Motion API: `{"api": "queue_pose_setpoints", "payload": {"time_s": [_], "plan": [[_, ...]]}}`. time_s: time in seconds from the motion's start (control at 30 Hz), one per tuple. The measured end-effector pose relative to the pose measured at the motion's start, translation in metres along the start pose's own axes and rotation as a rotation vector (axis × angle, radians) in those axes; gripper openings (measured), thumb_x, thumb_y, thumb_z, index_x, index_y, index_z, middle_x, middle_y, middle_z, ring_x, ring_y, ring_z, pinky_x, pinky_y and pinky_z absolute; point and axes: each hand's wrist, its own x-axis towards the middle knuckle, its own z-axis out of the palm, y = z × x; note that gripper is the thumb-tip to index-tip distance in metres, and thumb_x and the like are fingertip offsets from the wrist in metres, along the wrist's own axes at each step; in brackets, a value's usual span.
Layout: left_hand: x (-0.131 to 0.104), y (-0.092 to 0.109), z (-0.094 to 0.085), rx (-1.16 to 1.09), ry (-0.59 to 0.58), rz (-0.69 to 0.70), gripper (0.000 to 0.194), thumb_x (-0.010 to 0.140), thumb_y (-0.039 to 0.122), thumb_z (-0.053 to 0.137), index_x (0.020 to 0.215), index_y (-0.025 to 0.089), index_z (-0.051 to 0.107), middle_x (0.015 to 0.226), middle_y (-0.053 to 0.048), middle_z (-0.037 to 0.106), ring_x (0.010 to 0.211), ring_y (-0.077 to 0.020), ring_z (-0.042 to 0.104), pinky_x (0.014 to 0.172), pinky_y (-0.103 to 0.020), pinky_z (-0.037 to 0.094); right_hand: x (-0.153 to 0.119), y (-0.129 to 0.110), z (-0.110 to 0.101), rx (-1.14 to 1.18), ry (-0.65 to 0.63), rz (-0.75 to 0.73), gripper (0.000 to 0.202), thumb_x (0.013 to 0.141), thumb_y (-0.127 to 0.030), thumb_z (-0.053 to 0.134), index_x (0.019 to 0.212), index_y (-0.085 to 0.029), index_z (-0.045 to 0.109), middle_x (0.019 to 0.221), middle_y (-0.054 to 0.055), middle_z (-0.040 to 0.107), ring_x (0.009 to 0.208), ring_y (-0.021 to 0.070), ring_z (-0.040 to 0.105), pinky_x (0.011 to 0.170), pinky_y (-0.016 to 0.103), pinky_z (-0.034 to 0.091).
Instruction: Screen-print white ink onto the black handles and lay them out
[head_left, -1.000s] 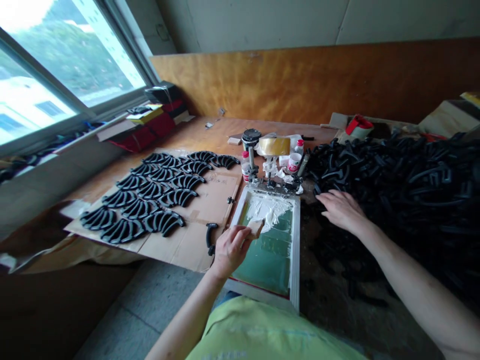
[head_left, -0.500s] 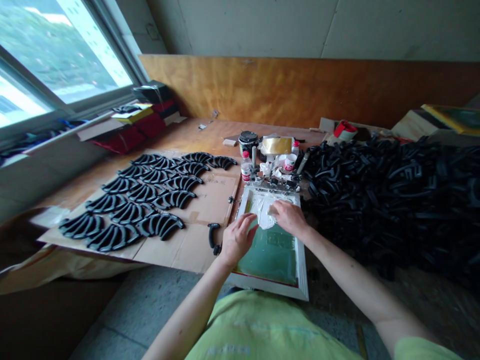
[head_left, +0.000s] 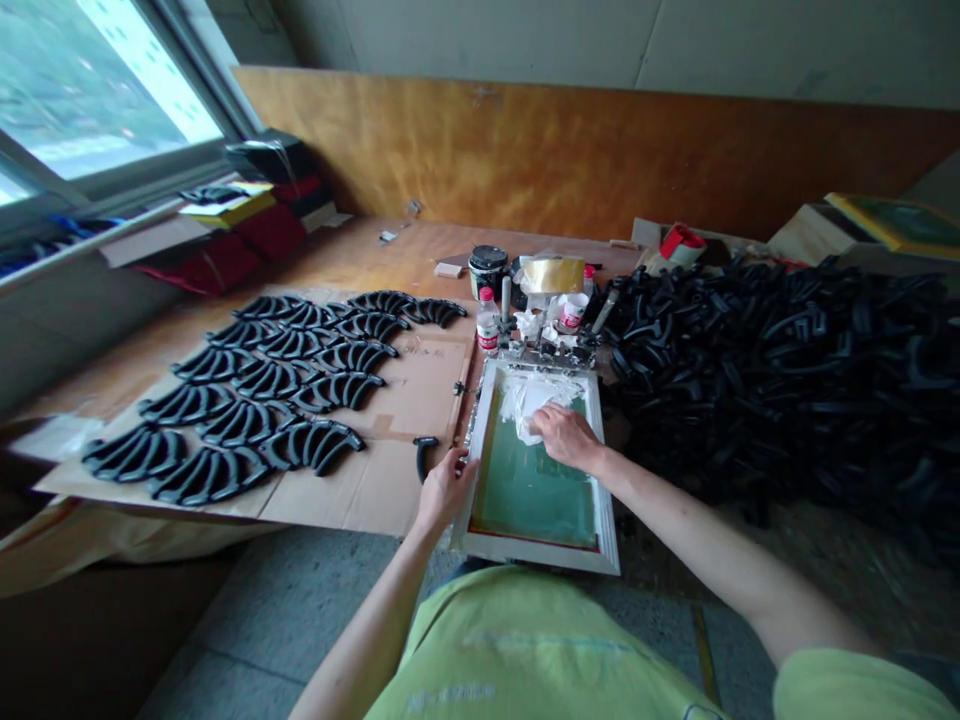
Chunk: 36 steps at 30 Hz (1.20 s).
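A framed green screen [head_left: 536, 495] lies in front of me, with white paste [head_left: 517, 395] smeared over its far part. My right hand [head_left: 566, 436] is closed over the paste, its fingers pinched on something too hidden to make out. At the screen's left edge is my left hand [head_left: 448, 482], fingers bent near the frame; what they hold, if anything, is hidden. A black curved handle [head_left: 422, 458] lies on the cardboard [head_left: 409, 390] just beyond my left hand.
Rows of black curved handles [head_left: 277, 375] cover the cardboard at left. A large heap of black parts [head_left: 787, 370] lies at right. Behind the screen stand a red-capped bottle [head_left: 487, 325], a black tub [head_left: 487, 270] and a white cup [head_left: 574, 311].
My left hand has moved from above the screen to its left edge, down and left. My right hand has shifted slightly left over the paste. The camera view has shifted a little.
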Motion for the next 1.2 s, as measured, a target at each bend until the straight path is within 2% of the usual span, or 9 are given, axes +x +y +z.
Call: {"api": "queue_pose_setpoints", "payload": {"time_s": [0.1,0.3,0.5,0.6,0.73,0.8,0.93,1.03,1.2], "plan": [[-0.001,-0.001,-0.001,-0.082,0.004,0.008,0.041,0.088,0.052,0.048,0.11,0.02,0.061,0.086,-0.006,0.069,0.076,-0.0194,0.065,0.065,-0.026,0.044,-0.015,0.006,-0.009,0.054,-0.023,-0.162,0.017,0.084,-0.008,0.048,0.088,-0.016,0.062,0.089,0.007,0.065,0.088,0.0189,0.057,0.077,0.028,0.04],[-0.004,0.005,-0.005,-0.223,0.031,-0.016,0.04,0.082,0.051,0.055,0.104,0.018,0.065,0.077,-0.004,0.068,0.069,-0.0187,0.062,0.061,-0.026,0.044,0.001,0.015,-0.008,0.018,0.152,-0.002,0.013,0.087,-0.013,0.05,0.087,-0.017,0.063,0.09,0.007,0.065,0.095,0.0211,0.054,0.079,0.03,0.038],[-0.004,0.01,-0.007,-0.302,0.042,-0.057,0.043,0.076,0.052,0.06,0.1,0.017,0.066,0.072,-0.003,0.066,0.066,-0.018,0.061,0.057,-0.025,0.044,-0.009,0.015,-0.002,0.038,0.195,-0.142,0.012,0.087,-0.016,0.054,0.085,-0.017,0.066,0.089,0.007,0.065,0.098,0.0219,0.051,0.095,0.037,0.032],[-0.003,0.012,-0.011,-0.34,0.03,-0.057,0.046,0.073,0.055,0.062,0.096,0.016,0.067,0.069,-0.002,0.063,0.064,-0.0168,0.058,0.056,-0.024,0.043,0.013,0.027,-0.022,0.062,0.197,0.004,0.013,0.085,-0.027,0.063,0.094,-0.019,0.068,0.091,0.007,0.066,0.101,0.0234,0.052,0.094,0.038,0.03],[-0.007,0.028,-0.029,-0.515,-0.027,-0.054,0.06,0.069,0.059,0.065,0.107,0.012,0.064,0.065,0.001,0.057,0.056,-0.0125,0.051,0.051,-0.021,0.036,0.054,0.048,-0.053,0.0,0.179,0.269,0.046,0.079,-0.036,0.071,0.122,-0.023,0.062,0.101,0.011,0.067,0.105,0.0293,0.052,0.092,0.043,0.032],[-0.011,0.042,-0.043,-0.603,-0.077,-0.071,0.067,0.07,0.061,0.065,0.118,0.014,0.059,0.068,0.002,0.059,0.053,-0.0109,0.049,0.048,-0.02,0.033,0.06,0.061,-0.067,0.014,0.27,0.335,0.055,0.081,-0.041,0.069,0.132,-0.024,0.055,0.11,0.013,0.066,0.11,0.0317,0.051,0.095,0.046,0.033],[-0.011,0.078,-0.074,-0.607,-0.087,-0.027,0.057,0.075,0.059,0.062,0.111,0.016,0.066,0.084,-0.002,0.066,0.063,-0.0127,0.053,0.055,-0.021,0.038,0.03,0.089,-0.095,0.505,0.506,0.421,0.063,0.092,-0.061,0.042,0.144,-0.026,0.04,0.119,0.011,0.065,0.099,0.0234,0.062,0.087,0.038,0.046],[-0.003,0.097,-0.09,-0.547,-0.029,0.034,0.053,0.075,0.06,0.061,0.103,0.016,0.069,0.088,-0.003,0.067,0.072,-0.016,0.056,0.062,-0.023,0.043,-0.008,0.1,-0.111,0.93,0.505,0.437,0.069,0.093,-0.07,0.016,0.151,-0.034,0.021,0.133,0.008,0.059,0.091,0.0171,0.068,0.078,0.032,0.052],[0.022,0.102,-0.102,-0.482,0.05,0.193,0.048,0.073,0.064,0.059,0.09,0.021,0.073,0.093,-0.004,0.071,0.084,-0.0215,0.061,0.072,-0.026,0.049,-0.049,0.091,-0.121,1.061,0.518,0.409,0.071,0.089,-0.074,0.006,0.152,-0.041,0.013,0.146,0.008,0.047,0.098,0.0181,0.069,0.083,0.035,0.055]]}}
